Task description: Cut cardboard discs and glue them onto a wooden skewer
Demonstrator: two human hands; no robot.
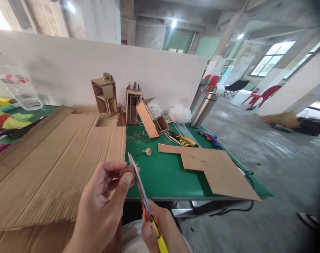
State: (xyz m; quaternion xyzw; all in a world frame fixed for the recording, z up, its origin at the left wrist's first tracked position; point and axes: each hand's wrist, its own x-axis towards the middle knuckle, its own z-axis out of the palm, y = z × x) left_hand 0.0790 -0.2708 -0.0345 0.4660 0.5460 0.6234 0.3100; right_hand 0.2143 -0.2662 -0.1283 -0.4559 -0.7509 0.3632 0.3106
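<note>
My left hand (107, 196) pinches a small brown cardboard piece (127, 171) between thumb and fingers. In my right hand (160, 225) is a pair of scissors (140, 182) with yellow and red handles, its blades pointing up and away from me. The blades lie against the right edge of the cardboard piece, where a thin sliver sticks out. Beyond them on the green table (160, 179) lies a small round cardboard disc (148, 151) with a short stick through it.
Large cardboard sheets (54, 151) cover the left side. A cut cardboard sheet (215, 165) lies at the right. Small cardboard boxes (104, 95), pliers (185, 140), a glue gun (210, 137), a steel flask (204, 109) and a plastic bottle (17, 84) stand or lie farther back.
</note>
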